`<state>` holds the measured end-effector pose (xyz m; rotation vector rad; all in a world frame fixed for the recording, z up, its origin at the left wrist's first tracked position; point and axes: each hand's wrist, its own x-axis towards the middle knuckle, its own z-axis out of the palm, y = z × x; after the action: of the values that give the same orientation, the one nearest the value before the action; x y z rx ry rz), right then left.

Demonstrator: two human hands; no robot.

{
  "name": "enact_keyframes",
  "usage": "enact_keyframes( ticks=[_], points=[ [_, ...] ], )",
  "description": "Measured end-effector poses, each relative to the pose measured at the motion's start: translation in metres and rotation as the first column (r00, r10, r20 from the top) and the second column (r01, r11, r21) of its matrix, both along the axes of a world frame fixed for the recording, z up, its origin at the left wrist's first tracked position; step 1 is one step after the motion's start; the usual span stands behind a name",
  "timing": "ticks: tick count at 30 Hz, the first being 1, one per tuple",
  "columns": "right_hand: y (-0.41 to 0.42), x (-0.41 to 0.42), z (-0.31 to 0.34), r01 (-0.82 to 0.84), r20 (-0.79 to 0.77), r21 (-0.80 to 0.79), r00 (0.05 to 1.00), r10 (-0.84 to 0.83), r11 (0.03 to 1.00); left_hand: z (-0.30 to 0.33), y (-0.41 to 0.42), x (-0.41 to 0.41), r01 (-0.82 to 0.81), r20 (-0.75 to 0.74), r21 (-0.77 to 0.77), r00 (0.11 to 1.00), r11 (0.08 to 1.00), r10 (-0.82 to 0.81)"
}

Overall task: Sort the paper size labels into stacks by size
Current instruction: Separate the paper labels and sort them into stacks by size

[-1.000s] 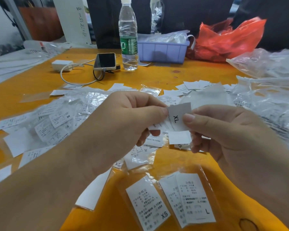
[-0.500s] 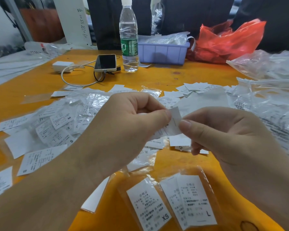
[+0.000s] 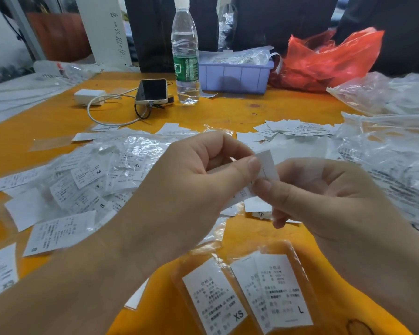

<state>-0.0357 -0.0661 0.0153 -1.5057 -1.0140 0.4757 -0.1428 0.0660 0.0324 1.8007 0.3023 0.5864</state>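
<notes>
Above the orange wooden surface [image 3: 228, 117], the left hand [image 3: 191, 189] and right hand [image 3: 324, 201] both pinched a small white paper size label [image 3: 267, 165] between thumb and forefinger. Loose white labels in clear sleeves [image 3: 82, 189] lay scattered to the left; bagged XS [image 3: 215, 301] and L tags [image 3: 281, 291] lay nearest the person.

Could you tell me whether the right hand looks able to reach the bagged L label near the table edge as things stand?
Probably not yet: the L label lies uncovered just below the right hand, but that hand pinches a small label.
</notes>
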Motion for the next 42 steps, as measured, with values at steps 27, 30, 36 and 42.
enact_keyframes(
  ticks=[27,30,36,42],
  points=[
    [0.003,0.012,-0.011,-0.03,-0.061,0.108,0.997,0.037,0.994,-0.003,0.009,-0.001,0.08,-0.018,0.006,0.997,0.997,-0.08],
    [0.006,0.016,-0.015,-0.028,-0.077,0.117,0.996,0.038,0.993,-0.005,0.005,0.0,0.113,-0.015,-0.004,0.993,0.994,-0.113],
    [0.006,0.022,-0.015,-0.058,-0.173,0.155,0.981,0.084,0.986,-0.005,0.009,0.002,0.197,0.019,-0.285,0.98,0.938,-0.2],
    [0.007,0.021,-0.017,-0.164,-0.258,0.111,0.948,0.188,0.98,-0.005,0.007,0.001,0.218,0.034,-0.233,0.976,0.948,-0.216]
  ],
)
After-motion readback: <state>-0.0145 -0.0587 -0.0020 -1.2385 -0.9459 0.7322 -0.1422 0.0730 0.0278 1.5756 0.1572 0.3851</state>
